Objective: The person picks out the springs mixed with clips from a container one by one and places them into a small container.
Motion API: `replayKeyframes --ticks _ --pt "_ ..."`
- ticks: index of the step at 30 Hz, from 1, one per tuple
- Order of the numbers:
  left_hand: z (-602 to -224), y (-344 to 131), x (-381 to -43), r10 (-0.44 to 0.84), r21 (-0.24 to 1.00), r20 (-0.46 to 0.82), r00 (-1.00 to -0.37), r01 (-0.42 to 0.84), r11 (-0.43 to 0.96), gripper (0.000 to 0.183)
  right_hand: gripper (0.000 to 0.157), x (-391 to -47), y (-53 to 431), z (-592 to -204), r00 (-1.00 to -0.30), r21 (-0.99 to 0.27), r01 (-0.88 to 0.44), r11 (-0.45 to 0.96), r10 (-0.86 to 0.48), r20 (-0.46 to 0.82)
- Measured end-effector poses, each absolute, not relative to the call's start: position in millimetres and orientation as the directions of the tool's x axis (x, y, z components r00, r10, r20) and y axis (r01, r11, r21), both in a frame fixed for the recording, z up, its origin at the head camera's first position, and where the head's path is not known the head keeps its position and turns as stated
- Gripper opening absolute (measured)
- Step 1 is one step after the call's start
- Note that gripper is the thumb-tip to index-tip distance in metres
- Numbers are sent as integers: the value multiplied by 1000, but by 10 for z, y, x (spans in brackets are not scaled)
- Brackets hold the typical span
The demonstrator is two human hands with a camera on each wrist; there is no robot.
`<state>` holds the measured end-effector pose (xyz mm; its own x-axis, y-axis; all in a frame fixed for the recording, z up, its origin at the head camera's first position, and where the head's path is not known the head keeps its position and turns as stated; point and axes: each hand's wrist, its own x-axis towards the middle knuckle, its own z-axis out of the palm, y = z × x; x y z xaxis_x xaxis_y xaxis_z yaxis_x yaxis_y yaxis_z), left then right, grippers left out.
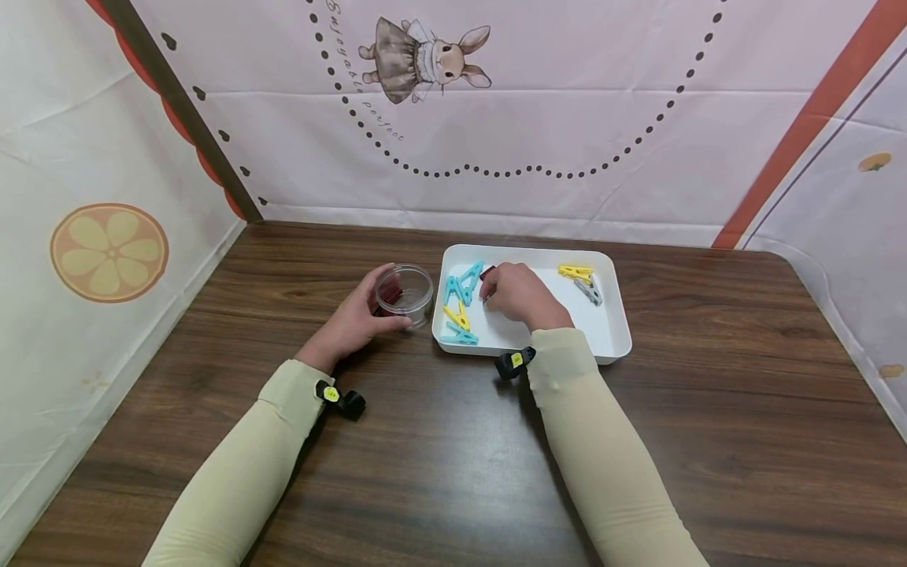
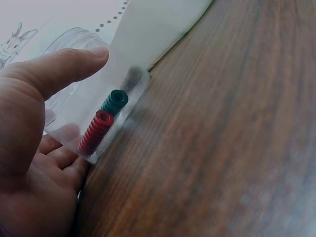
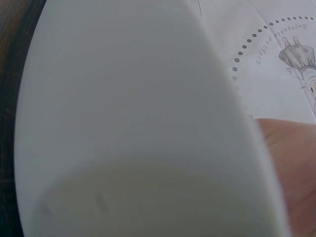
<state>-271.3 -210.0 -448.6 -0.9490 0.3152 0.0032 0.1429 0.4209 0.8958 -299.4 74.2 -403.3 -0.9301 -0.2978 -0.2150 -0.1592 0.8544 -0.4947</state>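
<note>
My left hand (image 1: 356, 319) holds a clear round plastic jar (image 1: 420, 315), thumb on the near side and fingers round the far side. A red coil spring (image 2: 96, 132) and a green coil spring (image 2: 115, 101) lie inside it. My right hand (image 1: 520, 295) reaches down into the white tray (image 1: 542, 344), fingertips close over its floor beside several light blue clothespins (image 1: 468, 277). A small dark red piece (image 1: 487, 272) shows at the far side of its fingers; I cannot tell whether they pinch it. In the right wrist view the tray wall hides the fingertips.
Yellow clothespins (image 1: 457, 316) lie among the blue ones at the tray's left end. Toward its far right corner are another yellow clothespin (image 1: 575, 272) and a grey clothespin (image 1: 588, 291). The wooden table (image 1: 425, 472) ends at a printed cloth (image 1: 567, 126) behind the tray.
</note>
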Motion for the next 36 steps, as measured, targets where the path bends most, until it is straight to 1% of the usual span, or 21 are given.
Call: replayKeyframes --ticks 6,12,18,22,29,36 --pt "-4498 -2099 -2720 316 901 4 -949 141 411 97 9 -3016 743 -4041 -929 -492 -177 853 -310 -202" --pt "-4503 -2099 -2731 309 904 -8 -951 125 409 96 9 -3015 740 -4034 -933 -511 -178 841 -309 -183" --pt "-4392 -2060 -2684 315 908 -29 -949 107 405 95 10 -3007 742 -4022 -934 -529 -174 831 -309 -178" --pt "-4392 -2063 -2691 313 903 -34 -949 106 417 96 11 -3005 742 -4013 -935 -537 -173 825 -309 -172" --pt "-4496 -2104 -2744 310 902 -11 -951 124 413 95 12 -3002 738 -3985 -935 -546 -179 818 -314 -164" --pt "-4483 -2102 -2733 319 904 2 -948 138 405 95 11 -2994 740 -3949 -936 -556 -198 807 -324 -137"
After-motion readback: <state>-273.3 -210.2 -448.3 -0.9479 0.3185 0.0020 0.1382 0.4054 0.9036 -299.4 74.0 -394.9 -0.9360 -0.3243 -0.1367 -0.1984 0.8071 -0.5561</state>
